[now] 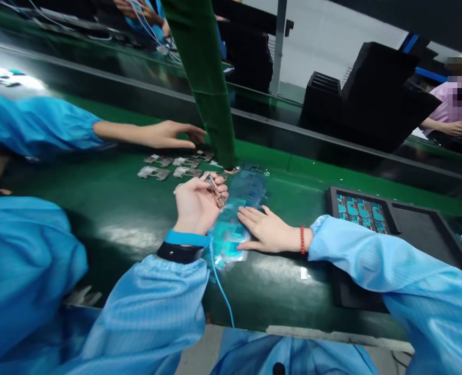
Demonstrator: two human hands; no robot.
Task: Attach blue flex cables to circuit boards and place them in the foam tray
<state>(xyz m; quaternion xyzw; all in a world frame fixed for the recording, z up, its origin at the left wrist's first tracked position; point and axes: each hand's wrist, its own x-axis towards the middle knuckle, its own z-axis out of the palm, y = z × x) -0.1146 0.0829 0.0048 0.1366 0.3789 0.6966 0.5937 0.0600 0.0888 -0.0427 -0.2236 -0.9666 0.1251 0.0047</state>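
Note:
My left hand [197, 205] is turned palm up with its fingers curled round a small metal part [215, 191]; a blue strap with a blue cord circles that wrist. Palm down, my right hand [267, 229] lies with fingers outstretched at the edge of a pile of clear and teal plastic film pieces [227, 234]. A red beaded bracelet is on the right wrist. Beyond my left hand, several flat metal parts [186, 167] lie in rows on the green table [129, 208].
From the left, a co-worker's hand [172, 134] reaches over the metal parts. A green-wrapped post [209, 78] rises beyond my hands. On the right lies a black tray [418, 224] with teal-covered parts [361, 211]. Other people sit across the bench.

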